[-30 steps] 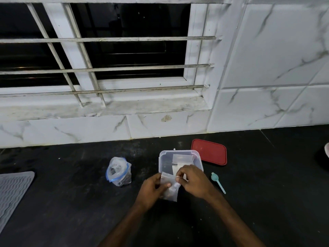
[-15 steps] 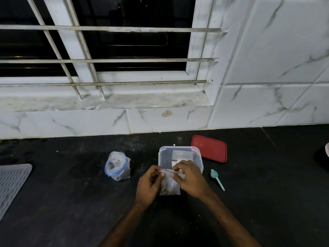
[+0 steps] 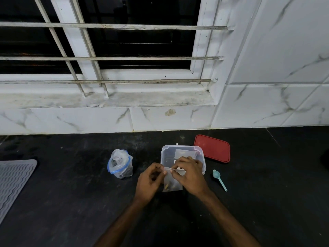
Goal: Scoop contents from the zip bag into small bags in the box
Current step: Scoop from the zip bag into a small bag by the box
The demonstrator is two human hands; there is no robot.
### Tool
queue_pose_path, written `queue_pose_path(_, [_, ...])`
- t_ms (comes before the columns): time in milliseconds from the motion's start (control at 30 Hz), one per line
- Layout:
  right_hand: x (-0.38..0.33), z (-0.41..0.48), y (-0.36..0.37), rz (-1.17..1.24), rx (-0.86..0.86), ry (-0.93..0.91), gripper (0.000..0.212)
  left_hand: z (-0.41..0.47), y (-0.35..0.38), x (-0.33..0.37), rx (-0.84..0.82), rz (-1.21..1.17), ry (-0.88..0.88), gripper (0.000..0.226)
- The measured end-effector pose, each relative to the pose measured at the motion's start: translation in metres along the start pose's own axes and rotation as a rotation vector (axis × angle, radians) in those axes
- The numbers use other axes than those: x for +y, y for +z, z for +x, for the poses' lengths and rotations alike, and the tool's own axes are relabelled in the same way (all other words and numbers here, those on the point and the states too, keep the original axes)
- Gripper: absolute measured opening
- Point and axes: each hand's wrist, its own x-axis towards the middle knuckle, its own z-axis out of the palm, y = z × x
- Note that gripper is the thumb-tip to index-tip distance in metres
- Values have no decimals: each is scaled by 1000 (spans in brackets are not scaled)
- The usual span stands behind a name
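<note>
Pinching top strip of small clear plastic bag (image 3: 172,186), strip running 9 to 3 o'clock, between fingers (image 3: 178,162) of left hand (image 3: 149,180) and right hand (image 3: 190,174), clear rectangular plastic box (image 3: 179,146) just beyond at 12 o'clock.

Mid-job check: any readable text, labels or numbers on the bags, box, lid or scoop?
None can be read.
The zip bag, small bag, box, red lid and scoop show no print.
Pale slips inside the box: too small to tell.

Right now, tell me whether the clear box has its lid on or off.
Off: the red lid lies flat on the dark counter beside the open-topped box.
</note>
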Motion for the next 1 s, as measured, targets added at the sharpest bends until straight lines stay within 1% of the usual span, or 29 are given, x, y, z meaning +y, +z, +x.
queue_pose_path(133, [1, -2, -1, 17, -41, -2, 9, -1, 0, 0, -11, 2, 23, 4])
queue_pose_path(200, [-1, -2, 0, 17, -96, 16, 9, -1, 1, 1, 1, -5, 34, 4])
queue_pose_path(267, [-3, -1, 1, 76, -116, 34, 12, 1, 1, 1, 4, -12, 47, 7])
queue_pose_path(367, [-2, 1, 3, 128, -96, 79, 7, 2, 3, 0, -15, 1, 45, 5])
queue_pose_path(467, [-3, 1, 7, 98, -37, 84, 10, -1, 7, 0, -15, -3, 35, 2])
queue_pose_path(533, [-8, 1, 9, 105, -18, 111, 11, -2, 6, -2, -2, -27, 17, 1])
queue_pose_path(667, [-2, -5, 2, 218, -68, 181, 7, -4, 5, -4, 30, -34, -23, 8])
queue_pose_path(733, [7, -8, -3, 195, -77, 190, 8, -3, 5, -5, 51, -43, -35, 9])
queue_pose_path(833, [14, -9, -6, 114, -85, 220, 9, -2, -3, -10, 99, -114, -116, 12])
queue_pose_path(900, [17, -11, -5, 125, -119, 228, 7, -3, -9, -16, 67, -115, -176, 7])
queue_pose_path(1000, [22, -17, -2, 142, -207, 190, 5, -5, -5, -20, -46, -36, -223, 4])
